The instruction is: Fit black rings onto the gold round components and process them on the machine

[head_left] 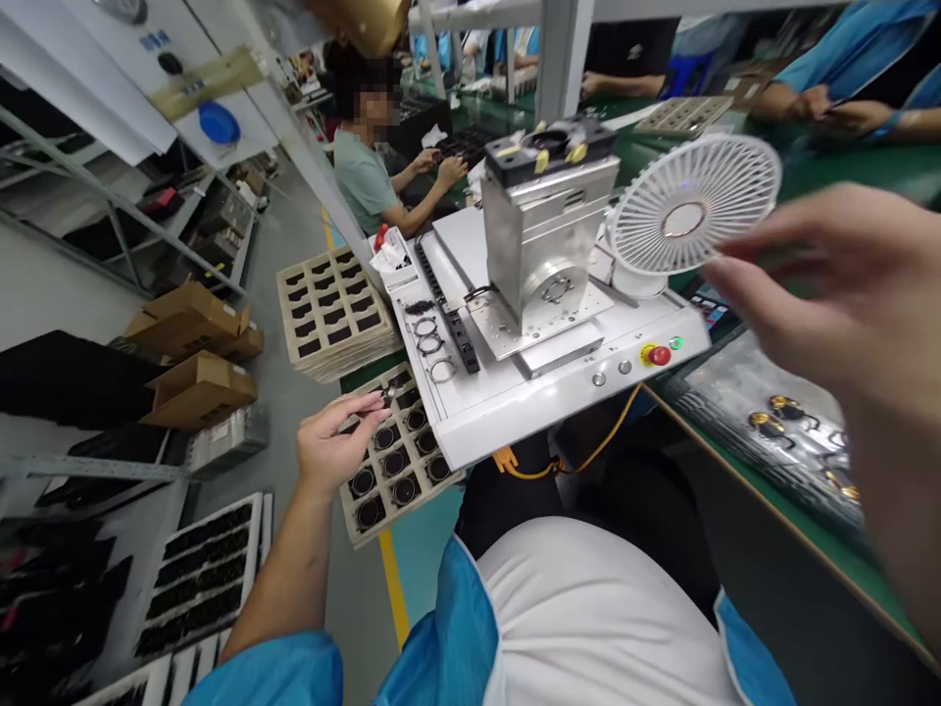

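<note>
My left hand (338, 439) is closed in a pinch, thumb against fingers, over a beige tray (351, 529). At its fingertips is a small dark part (389, 392) with a shiny spot; its exact kind is too small to tell. Round black pieces with ring-shaped rims (395, 462) sit in the tray's pockets. Blurred and close to the camera, my right hand (830, 284) has thumb and index finger curled nearly together. It overlaps the right edge of a white fan (695, 211); whether it touches the fan, or what it pinches, I cannot make out.
A white machine base (507, 417) carries a metal fixture (548, 235), loose rings (429, 343) and a red stop button (659, 356). Stacked trays (334, 309) stand left; bagged parts (779, 422) lie right. An orange cable (607, 436) hangs below. A co-worker (368, 176) sits behind.
</note>
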Demonstrator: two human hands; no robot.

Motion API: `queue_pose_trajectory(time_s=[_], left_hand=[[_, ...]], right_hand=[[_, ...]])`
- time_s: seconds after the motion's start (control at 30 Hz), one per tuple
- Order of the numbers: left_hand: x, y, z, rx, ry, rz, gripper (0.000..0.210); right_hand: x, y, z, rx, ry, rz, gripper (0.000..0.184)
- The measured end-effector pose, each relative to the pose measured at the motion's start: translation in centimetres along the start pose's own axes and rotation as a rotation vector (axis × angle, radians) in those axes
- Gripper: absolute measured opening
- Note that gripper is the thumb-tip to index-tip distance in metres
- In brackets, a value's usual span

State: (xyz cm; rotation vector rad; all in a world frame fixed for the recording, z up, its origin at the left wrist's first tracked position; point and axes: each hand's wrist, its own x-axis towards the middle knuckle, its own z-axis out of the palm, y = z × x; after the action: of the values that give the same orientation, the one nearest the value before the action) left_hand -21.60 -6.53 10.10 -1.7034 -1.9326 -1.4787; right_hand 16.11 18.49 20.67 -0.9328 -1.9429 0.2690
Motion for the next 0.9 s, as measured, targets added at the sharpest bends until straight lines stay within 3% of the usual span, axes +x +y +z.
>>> queue_pose_trajectory(time_s=[0.13,0.23,0.37,0.53,0.73,0.8,0.9], left_hand=[[4.3,3.4,2.7,-0.129,0.005,0.199,0.036],[6.5,5.3,3.6,-0.190,-0.024,0.292,0.039],[8.6,6.6,3.9,-0.175,-0.064,0.380,0.043],[12.3,7.7,4.1,-0.154,-0.054,0.367,0.036],[20.0,11.9,5.8,-0.030,-0.052,0.222,0.033],[22.9,13.4,7.0,0.025,-0.111,0.193,0.033],[27.1,15.0,10.2,0.165,-0.222,0.157,0.028]], right_hand=[[8.5,-2.5,2.5,-0.010,-0.116,-0.272,0.025],[13.3,-3.8,4.4,-0.027,-0.345,-0.269,0.035],[16.5,-4.2,5.8,-0.034,-0.567,-0.223,0.033],[19.2,-2.9,7.4,0.145,-0.582,-0.290,0.020],[20.4,-3.0,8.2,0.212,-0.675,-0.378,0.027],[20.2,-3.1,8.1,0.254,-0.638,-0.369,0.029],[19.6,-2.6,7.7,0.369,-0.456,-0.297,0.030]])
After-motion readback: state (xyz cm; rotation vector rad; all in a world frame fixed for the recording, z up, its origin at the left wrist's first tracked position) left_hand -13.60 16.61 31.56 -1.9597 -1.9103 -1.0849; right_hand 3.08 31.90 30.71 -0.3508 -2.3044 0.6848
